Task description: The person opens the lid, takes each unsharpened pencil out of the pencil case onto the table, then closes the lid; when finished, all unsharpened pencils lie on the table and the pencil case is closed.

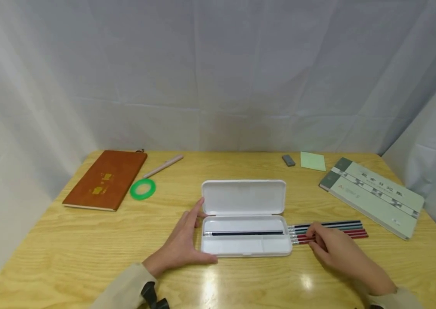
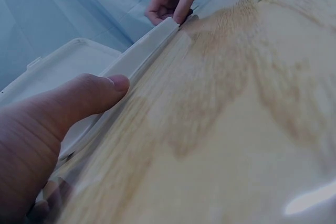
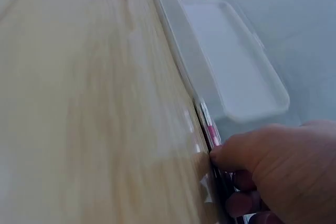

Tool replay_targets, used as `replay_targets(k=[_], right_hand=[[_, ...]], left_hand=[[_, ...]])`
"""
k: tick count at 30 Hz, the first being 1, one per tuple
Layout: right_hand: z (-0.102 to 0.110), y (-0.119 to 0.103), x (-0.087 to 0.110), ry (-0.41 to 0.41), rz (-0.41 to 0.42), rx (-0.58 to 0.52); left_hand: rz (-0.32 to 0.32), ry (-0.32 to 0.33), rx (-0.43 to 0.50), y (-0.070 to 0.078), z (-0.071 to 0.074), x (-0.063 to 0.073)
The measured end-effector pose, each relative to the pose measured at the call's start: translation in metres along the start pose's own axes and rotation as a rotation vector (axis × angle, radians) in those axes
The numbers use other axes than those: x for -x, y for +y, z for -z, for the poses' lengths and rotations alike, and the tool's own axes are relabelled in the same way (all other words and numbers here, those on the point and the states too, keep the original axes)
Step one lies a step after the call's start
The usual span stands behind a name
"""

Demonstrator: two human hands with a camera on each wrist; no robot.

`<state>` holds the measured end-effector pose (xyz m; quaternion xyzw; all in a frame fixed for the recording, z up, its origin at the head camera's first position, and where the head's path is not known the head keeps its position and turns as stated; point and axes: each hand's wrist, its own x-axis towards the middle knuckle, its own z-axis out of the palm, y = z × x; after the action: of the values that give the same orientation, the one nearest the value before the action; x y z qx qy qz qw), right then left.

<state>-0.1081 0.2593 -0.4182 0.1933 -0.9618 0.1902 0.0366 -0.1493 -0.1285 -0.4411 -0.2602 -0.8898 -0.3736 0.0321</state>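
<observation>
An open white pencil case (image 1: 237, 246) lies on the table with its lid (image 1: 244, 197) tipped back and one dark pencil (image 1: 246, 233) inside, lengthwise. My left hand (image 1: 179, 246) spans the case's left end, fingers stretched toward the lid's edge and thumb (image 2: 100, 95) along the front wall. Just right of the case, several dark, teal and red pencils (image 1: 347, 227) lie side by side, their silver ends toward it. At the front of this row, thumb and forefinger of my right hand (image 1: 337, 249) pinch a red pencil (image 3: 211, 130); the other fingers are curled under.
At the left lie a brown notebook (image 1: 103, 180), a green tape ring (image 1: 134, 194) and a pale pink pen (image 1: 163, 166). A grey eraser (image 1: 288, 160), green sticky notes (image 1: 312, 161) and a thick grey-green book (image 1: 376, 197) are at the back right. White curtains (image 1: 218, 77) border the table.
</observation>
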Motion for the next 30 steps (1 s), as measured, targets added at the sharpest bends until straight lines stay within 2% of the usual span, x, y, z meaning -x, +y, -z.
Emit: replay_targets(k=[5, 8, 16, 21, 25, 28, 30], right_hand=[[-0.001, -0.020, -0.016, -0.057, 0.090, -0.047], [-0.003, -0.031, -0.027, -0.053, 0.123, -0.047], [-0.012, -0.058, -0.060, -0.061, 0.129, 0.002], [-0.019, -0.064, -0.079, -0.084, 0.149, -0.028], [-0.027, -0.070, -0.093, -0.096, 0.222, 0.013], [-0.032, -0.081, -0.102, -0.114, 0.298, 0.063], [-0.032, -0.089, -0.106, -0.121, 0.319, 0.076]], left_hand=[[0.000, -0.008, 0.001, 0.000, 0.000, 0.000], [-0.002, -0.005, -0.004, 0.000, 0.000, 0.000], [-0.007, -0.004, -0.008, 0.000, 0.000, 0.000], [-0.006, -0.009, 0.005, 0.000, 0.000, 0.000], [0.002, -0.015, 0.014, 0.001, 0.000, 0.000], [0.011, -0.014, 0.015, 0.001, 0.001, 0.001], [0.011, -0.013, 0.015, 0.001, 0.001, 0.001]])
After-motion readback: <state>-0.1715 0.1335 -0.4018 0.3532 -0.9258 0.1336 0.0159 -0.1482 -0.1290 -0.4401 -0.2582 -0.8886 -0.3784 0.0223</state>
